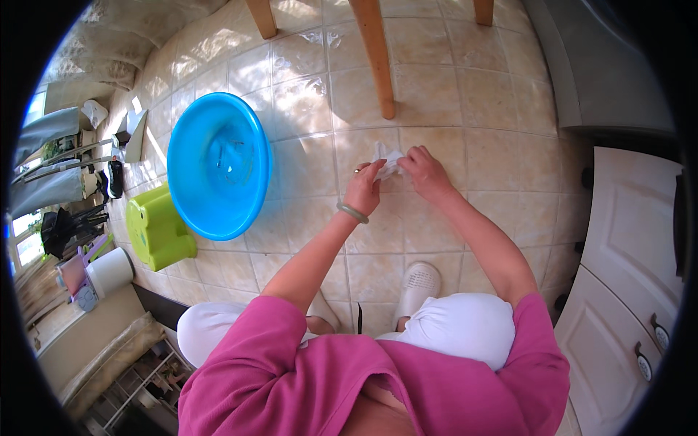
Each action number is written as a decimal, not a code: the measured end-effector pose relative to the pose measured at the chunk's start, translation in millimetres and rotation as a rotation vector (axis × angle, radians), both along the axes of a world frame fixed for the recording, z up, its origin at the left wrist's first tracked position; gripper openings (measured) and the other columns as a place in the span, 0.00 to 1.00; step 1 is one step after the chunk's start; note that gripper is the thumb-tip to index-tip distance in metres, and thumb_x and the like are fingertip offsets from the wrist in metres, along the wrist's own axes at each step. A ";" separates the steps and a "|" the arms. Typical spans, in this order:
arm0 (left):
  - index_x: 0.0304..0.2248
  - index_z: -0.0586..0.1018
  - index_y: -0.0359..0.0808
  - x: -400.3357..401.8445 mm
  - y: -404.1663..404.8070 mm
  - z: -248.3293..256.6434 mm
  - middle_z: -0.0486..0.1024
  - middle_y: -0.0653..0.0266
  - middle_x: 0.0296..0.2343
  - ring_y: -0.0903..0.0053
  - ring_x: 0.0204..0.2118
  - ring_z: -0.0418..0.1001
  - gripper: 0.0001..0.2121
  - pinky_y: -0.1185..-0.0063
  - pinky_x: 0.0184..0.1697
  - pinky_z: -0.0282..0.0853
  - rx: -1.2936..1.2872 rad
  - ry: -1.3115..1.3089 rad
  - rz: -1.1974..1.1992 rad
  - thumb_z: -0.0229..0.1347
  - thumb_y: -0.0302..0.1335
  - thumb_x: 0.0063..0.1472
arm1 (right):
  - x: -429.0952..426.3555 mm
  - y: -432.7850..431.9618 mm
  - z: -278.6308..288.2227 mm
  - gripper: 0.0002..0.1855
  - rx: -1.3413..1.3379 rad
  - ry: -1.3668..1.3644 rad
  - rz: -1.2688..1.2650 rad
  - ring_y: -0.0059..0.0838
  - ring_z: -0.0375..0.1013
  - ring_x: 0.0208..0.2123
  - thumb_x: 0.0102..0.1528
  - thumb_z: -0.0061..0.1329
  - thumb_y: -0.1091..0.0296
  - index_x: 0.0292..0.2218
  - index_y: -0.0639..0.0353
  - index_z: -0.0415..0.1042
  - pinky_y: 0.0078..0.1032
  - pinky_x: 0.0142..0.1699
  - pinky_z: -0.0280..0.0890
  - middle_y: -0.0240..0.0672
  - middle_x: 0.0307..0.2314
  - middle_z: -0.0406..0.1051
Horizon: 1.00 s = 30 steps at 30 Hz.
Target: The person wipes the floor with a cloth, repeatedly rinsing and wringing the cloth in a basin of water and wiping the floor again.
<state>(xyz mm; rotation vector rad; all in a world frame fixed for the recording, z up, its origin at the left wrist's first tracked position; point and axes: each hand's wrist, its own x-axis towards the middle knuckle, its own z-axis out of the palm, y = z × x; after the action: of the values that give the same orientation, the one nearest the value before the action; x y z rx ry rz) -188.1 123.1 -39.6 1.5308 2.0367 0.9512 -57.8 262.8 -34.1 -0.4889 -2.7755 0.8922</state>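
Between my two hands is a crumpled white, thin, filmy piece of material [388, 162]; whether it is a plastic bag or tissue I cannot tell. My left hand [364, 188], with a ring and a pale green bangle at its wrist, pinches its left side. On the right side, my right hand [423, 170] grips it with bent fingers. Both hands are out in front of my knees, over the tiled floor [431, 218]. To their left stands a blue plastic basin [218, 163] with a little water and some dark bits at its bottom.
A green plastic stool [158, 226] stands beside the basin. Wooden furniture legs [376, 60] rise ahead. White cabinet doors [627, 229] and a grey appliance [611, 71] line the right. At far left are a black shoe [114, 179] and a white bin [110, 271].
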 end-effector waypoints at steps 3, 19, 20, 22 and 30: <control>0.41 0.67 0.36 -5.4 10.9 13.6 0.72 0.58 0.35 0.64 0.37 0.69 0.19 0.73 0.39 0.66 -0.059 -0.154 0.150 0.46 0.13 0.47 | 15.5 55.7 7.9 0.15 -0.063 0.116 -0.309 0.36 0.63 0.35 0.41 0.39 0.81 0.33 0.54 0.68 0.30 0.36 0.61 0.34 0.28 0.63; 0.32 0.70 0.33 29.1 -24.0 0.2 0.72 0.57 0.22 0.68 0.25 0.73 0.09 0.78 0.28 0.67 -0.365 -0.200 0.164 0.48 0.17 0.49 | 27.3 -51.1 -16.6 0.09 -0.006 -0.036 -0.041 0.27 0.64 0.30 0.42 0.50 0.70 0.30 0.47 0.72 0.25 0.30 0.64 0.28 0.24 0.62; 0.32 0.70 0.33 27.9 -27.4 -1.7 0.72 0.57 0.22 0.68 0.25 0.73 0.09 0.78 0.28 0.67 -0.368 -0.199 0.166 0.48 0.17 0.49 | 31.8 -49.8 -15.5 0.06 -0.052 0.020 -0.038 0.26 0.64 0.28 0.42 0.50 0.70 0.27 0.48 0.73 0.25 0.29 0.64 0.27 0.22 0.61; 0.32 0.70 0.33 24.6 -32.3 5.5 0.72 0.58 0.20 0.71 0.22 0.73 0.08 0.79 0.27 0.67 -0.366 -0.281 0.197 0.48 0.18 0.49 | 38.1 -21.1 -11.0 0.05 -0.184 0.189 -0.352 0.28 0.65 0.25 0.44 0.49 0.72 0.26 0.52 0.74 0.24 0.28 0.62 0.31 0.21 0.63; 0.33 0.71 0.33 4.5 -32.2 8.8 0.72 0.60 0.20 0.76 0.23 0.73 0.08 0.80 0.26 0.67 -0.421 -0.337 0.270 0.48 0.19 0.50 | 105.0 90.6 -39.1 0.17 0.142 -0.258 -0.840 0.32 0.65 0.28 0.49 0.43 0.69 0.41 0.41 0.70 0.28 0.33 0.62 0.33 0.25 0.61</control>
<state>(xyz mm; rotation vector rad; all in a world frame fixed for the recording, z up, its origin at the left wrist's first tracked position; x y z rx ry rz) -183.6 90.8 -30.8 0.8343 2.0548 0.7467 47.2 353.3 -73.3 -1.6545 -2.3910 0.4398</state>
